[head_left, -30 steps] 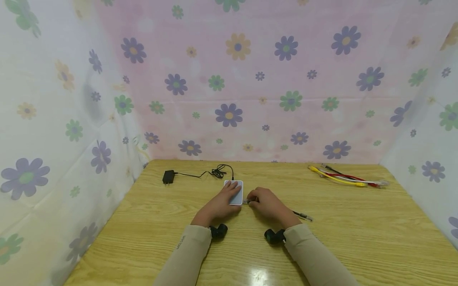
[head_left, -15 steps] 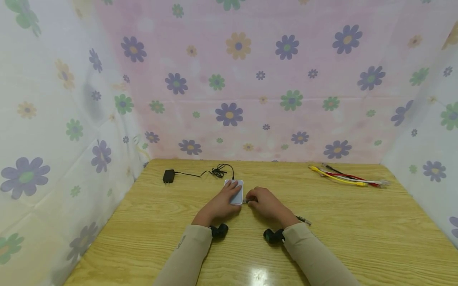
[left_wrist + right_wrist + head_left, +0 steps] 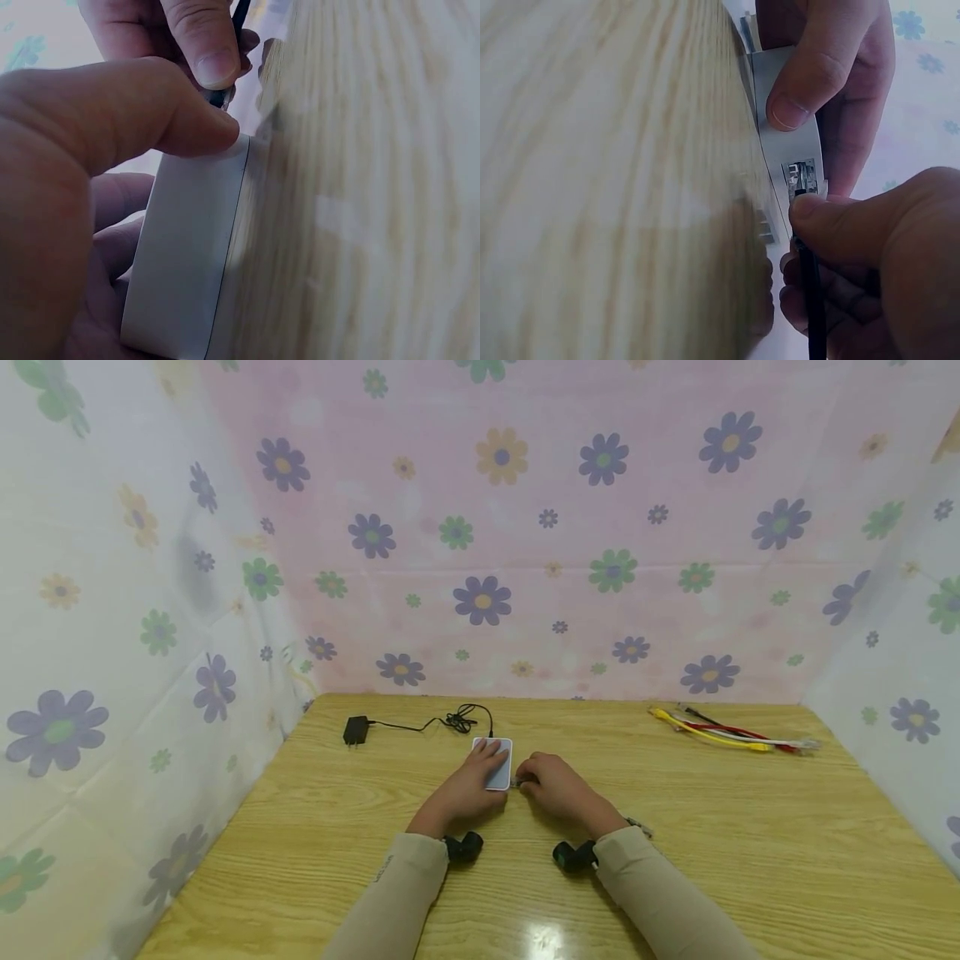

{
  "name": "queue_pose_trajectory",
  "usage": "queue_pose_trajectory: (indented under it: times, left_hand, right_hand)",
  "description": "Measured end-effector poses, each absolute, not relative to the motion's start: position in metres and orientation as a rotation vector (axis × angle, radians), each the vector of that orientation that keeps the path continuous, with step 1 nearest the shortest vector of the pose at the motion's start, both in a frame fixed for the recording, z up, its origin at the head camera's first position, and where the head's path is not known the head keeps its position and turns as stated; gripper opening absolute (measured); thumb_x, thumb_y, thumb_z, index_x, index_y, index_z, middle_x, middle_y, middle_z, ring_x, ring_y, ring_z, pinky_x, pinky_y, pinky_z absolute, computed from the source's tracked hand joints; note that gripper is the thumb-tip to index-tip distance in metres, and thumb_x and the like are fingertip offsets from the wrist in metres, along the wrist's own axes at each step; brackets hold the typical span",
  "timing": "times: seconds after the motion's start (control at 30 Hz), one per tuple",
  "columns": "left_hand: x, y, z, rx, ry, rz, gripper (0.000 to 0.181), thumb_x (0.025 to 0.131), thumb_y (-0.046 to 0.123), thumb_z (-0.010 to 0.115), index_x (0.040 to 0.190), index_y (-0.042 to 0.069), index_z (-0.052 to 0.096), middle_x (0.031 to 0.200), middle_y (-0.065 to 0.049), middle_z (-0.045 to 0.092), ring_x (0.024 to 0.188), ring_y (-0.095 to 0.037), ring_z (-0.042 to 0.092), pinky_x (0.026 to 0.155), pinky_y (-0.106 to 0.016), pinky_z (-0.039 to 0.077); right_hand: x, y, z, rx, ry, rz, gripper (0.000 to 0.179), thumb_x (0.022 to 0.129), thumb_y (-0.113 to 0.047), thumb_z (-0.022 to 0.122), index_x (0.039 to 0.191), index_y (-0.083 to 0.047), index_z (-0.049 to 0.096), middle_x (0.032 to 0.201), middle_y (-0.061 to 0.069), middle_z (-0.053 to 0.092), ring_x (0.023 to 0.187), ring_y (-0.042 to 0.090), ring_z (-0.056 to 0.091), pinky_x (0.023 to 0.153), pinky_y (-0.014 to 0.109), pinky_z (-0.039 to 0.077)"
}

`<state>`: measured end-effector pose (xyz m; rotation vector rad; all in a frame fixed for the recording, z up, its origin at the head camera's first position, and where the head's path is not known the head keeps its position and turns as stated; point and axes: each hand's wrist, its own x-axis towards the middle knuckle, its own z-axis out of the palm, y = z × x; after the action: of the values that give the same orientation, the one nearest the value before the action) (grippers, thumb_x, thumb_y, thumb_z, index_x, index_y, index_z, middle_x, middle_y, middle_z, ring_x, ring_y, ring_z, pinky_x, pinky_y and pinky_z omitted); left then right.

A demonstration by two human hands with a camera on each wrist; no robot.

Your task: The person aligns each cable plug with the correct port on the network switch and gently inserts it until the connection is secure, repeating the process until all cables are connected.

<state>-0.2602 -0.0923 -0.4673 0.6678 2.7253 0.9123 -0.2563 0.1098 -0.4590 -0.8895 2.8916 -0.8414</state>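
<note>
A small white network box lies on the wooden table, a thin black lead running from its far edge. My left hand grips it, fingers spread over the top and thumb against the near side, as the left wrist view shows of the box. At its right side, my right hand pinches the plug end of a black Ethernet cable between thumb and fingers. In the right wrist view, the clear plug is at the port, overlapping its opening. The cable's other plug shows beyond my right wrist.
A black power adapter lies at the back left, its coiled lead reaching the box. Several loose network cables, yellow, red, white and black, lie at the back right. A flowered curtain rises behind the table.
The cable's free end has shifted slightly toward my right wrist and is now partly behind it. Both hands keep nearly the same places at the box.
</note>
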Motion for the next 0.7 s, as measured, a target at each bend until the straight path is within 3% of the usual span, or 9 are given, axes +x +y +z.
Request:
queue_pose_trajectory:
  times: [0.7]
  left_hand:
    - [-0.2581,-0.0896,-0.4660,0.683,2.748,0.889,0.073,0.087,0.023,0.057,0.154,0.018,0.028,0.164,0.001,0.014,0.153,-0.024,0.000,0.117,-0.051,0.024]
  right_hand:
    - [-0.2580,0.1108,-0.4588,-0.981,2.897,-0.813,0.016,0.092,-0.009,0.063,0.105,-0.008,0.072,0.101,0.003,0.066,0.095,0.020,0.062,0.085,0.038,0.051]
